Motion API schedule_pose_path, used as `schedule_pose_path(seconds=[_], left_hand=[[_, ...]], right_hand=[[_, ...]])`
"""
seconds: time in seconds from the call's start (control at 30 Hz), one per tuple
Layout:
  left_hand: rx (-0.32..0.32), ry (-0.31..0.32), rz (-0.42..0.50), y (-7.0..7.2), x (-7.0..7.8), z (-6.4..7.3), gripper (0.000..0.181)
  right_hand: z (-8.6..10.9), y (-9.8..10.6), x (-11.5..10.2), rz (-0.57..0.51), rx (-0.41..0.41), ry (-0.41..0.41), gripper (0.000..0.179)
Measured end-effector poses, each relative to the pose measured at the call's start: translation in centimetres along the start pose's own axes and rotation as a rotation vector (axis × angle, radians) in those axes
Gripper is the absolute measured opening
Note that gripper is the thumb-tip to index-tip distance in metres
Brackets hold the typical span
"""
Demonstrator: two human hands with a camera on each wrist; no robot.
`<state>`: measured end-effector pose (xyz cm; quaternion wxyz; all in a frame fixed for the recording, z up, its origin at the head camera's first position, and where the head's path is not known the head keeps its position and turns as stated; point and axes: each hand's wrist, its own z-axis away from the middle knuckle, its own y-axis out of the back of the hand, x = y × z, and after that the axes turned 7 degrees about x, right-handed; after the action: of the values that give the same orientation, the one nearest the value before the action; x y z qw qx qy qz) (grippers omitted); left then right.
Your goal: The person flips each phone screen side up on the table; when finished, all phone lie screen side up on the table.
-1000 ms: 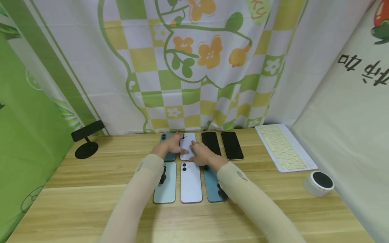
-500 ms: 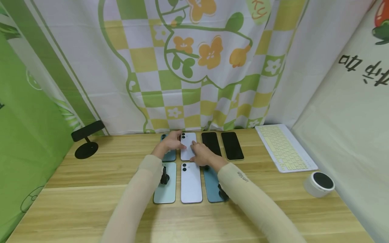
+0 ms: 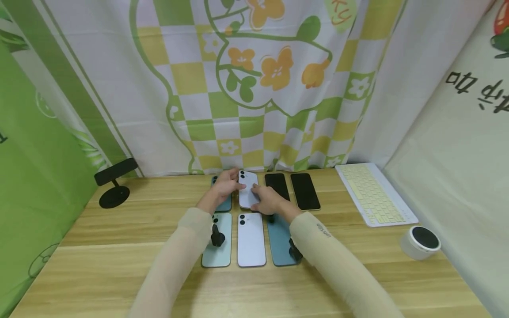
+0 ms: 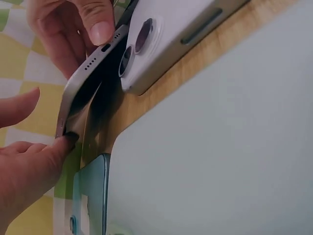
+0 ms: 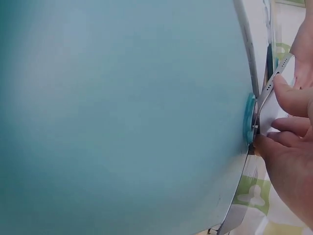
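White phone (image 3: pixel 248 195) sits pinched between both hands (image 3: pixel 225 185) (image 3: pixel 270 201), seemingly tilted off the table (image 3: pixel 119 260)

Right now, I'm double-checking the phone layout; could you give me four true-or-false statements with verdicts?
The left hand and right hand hold the back-row lavender smartphone. True.
The front row has five smartphones. False: it has three, the front mint smartphone, front lavender smartphone and front teal smartphone.
The rightmost back-row smartphone shows a dark screen. True.
A keyboard lies left of every smartphone. False: the white keyboard lies right of them all.
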<state>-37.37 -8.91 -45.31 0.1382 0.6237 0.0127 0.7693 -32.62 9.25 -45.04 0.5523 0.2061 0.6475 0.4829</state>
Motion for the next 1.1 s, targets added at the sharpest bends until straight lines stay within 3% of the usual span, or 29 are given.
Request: schedule_pose_path(seconds=[0.27, 0.53, 0.83, 1.1], left_hand=[[0.021, 0.052, 0.149, 0.2, -0.4, -0.3, 0.082], [0.005, 0.024, 0.305, -0.2, -1.0, -0.4, 0.084], [0.022, 0.036, 0.326, -0.5, -1.1, -0.2, 0.076], [0.020, 0.018, 0.372, -0.6, -1.2, -0.2, 0.070]], right_hand=[[0.0, 0.1, 0.3, -0.209, 0.035, -0.034, 0.062], [-0.3, 0.0, 0.4, -0.266, 0.090, -0.052, 0.064], [-0.4, 0.5, 0.4, -0.362, 0.055, -0.112, 0.075], [-0.4, 1.1, 0.1, -0.515, 0.072, -0.158, 0.068]])
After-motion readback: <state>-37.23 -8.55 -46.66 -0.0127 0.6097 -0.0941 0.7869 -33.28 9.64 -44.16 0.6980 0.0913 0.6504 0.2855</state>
